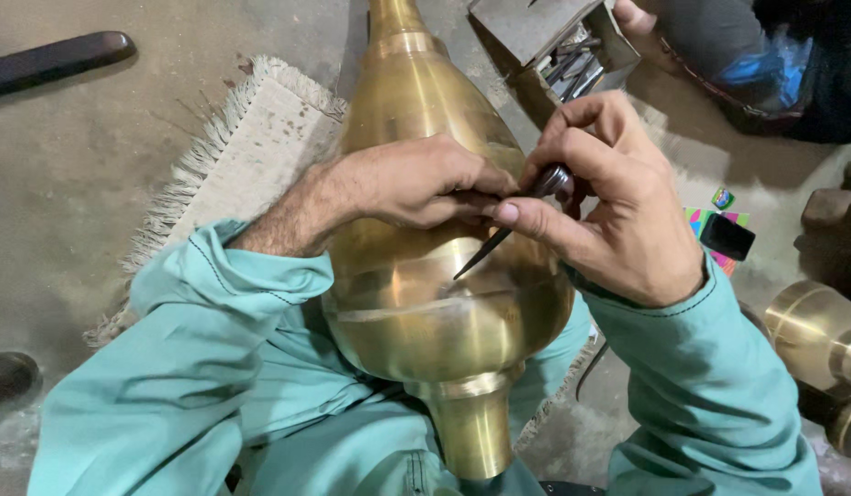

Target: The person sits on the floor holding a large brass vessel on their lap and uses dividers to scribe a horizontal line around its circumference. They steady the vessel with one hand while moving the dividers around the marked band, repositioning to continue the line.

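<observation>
Head view, looking down: far off to the left of the left hand (416,184) a dark bar (54,60) lies on the grey floor (67,174), and nearer, just left of that hand's forearm, a fringed pale mat (260,129) spreads out beneath the work. The left hand, in a teal sleeve (196,349), rests curled on the upper bulge of a large brass vessel (425,312), its grip closed with the fingertips pinching the shaft of a slim dark pointed tool (499,241). The vessel lies lengthwise away from the person, under both hands: a pear-shaped, polished golden body with a narrow neck running off the top edge and a short flared collar toward the lap; faint scribed bands cross its widest part and the surface shows dull reflections and scratches. The tool's tip touches the brass just below and between the two hands, at one of the bands. The right hand (618,211) is closed around the tool's rounded dark handle end, thumb stretched along it toward the left hand. Above the right hand an open metal box (563,46) holds dark metal tools, with another person's hand (637,18) touching it. Right of the right hand lie a small colourful packet (719,230) and more brass parts (816,331).
</observation>
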The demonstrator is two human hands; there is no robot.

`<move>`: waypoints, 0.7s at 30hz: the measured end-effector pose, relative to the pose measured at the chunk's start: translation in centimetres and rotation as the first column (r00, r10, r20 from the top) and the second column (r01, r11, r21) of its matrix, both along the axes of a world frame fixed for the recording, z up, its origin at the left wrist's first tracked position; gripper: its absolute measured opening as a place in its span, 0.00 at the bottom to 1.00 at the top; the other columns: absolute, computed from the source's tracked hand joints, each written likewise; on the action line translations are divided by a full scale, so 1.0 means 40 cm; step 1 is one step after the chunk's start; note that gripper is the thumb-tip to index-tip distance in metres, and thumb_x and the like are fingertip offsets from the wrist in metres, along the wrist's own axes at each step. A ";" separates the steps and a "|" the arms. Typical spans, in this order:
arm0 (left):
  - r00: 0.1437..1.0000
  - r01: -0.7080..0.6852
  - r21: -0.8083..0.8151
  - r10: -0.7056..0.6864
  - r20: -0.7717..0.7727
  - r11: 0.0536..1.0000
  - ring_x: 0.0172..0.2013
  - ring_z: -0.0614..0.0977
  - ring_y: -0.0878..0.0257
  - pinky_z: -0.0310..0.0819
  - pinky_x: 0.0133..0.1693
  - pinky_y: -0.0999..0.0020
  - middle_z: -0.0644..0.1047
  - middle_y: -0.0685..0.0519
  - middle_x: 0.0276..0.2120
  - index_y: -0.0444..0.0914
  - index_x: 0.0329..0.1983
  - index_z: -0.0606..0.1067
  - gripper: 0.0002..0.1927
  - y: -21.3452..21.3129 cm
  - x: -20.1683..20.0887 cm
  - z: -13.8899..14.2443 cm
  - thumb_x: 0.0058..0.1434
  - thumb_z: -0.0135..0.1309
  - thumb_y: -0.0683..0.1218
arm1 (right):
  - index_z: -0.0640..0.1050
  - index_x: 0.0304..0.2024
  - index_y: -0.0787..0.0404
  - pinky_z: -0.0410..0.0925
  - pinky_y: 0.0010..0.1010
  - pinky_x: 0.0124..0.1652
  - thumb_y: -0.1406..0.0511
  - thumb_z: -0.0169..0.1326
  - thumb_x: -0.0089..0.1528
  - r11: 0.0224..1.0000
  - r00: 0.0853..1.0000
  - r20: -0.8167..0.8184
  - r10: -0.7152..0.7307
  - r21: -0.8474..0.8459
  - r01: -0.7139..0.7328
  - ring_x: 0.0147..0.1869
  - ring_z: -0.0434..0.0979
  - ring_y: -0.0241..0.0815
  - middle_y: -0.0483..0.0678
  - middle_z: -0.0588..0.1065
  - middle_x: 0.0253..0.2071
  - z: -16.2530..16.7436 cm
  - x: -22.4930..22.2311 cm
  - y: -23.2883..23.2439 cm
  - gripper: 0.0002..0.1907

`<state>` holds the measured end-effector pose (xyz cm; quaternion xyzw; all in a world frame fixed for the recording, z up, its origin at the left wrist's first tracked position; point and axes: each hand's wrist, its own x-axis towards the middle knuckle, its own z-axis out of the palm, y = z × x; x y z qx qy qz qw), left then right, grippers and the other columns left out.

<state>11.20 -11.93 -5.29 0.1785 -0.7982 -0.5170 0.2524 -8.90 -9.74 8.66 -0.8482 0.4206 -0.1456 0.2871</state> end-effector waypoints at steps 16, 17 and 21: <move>0.906 0.208 0.011 -0.189 -0.380 0.978 0.47 0.82 0.54 0.78 0.48 0.60 0.80 0.46 0.46 0.35 0.52 0.74 0.11 -0.058 0.029 -0.140 0.66 0.53 0.37 | 0.78 0.37 0.63 0.71 0.28 0.29 0.67 0.66 0.62 0.993 0.993 -0.070 0.099 0.064 -0.095 0.27 0.81 0.40 0.49 0.78 0.26 -0.060 0.113 -0.032 0.09; 0.928 0.219 0.093 -0.178 -0.329 0.971 0.45 0.83 0.57 0.78 0.46 0.61 0.81 0.47 0.44 0.35 0.50 0.74 0.11 -0.055 0.029 -0.148 0.65 0.51 0.37 | 0.77 0.37 0.63 0.71 0.28 0.29 0.67 0.66 0.63 0.994 0.992 -0.076 0.098 0.064 -0.094 0.27 0.81 0.40 0.49 0.78 0.27 -0.063 0.121 -0.036 0.09; 0.908 0.223 0.101 -0.169 -0.384 0.970 0.43 0.83 0.59 0.77 0.45 0.61 0.81 0.48 0.42 0.34 0.48 0.72 0.12 -0.054 0.032 -0.178 0.61 0.49 0.34 | 0.77 0.37 0.62 0.70 0.30 0.27 0.66 0.66 0.63 0.994 0.982 -0.155 0.113 0.023 -0.110 0.25 0.80 0.42 0.49 0.77 0.25 -0.075 0.152 -0.041 0.09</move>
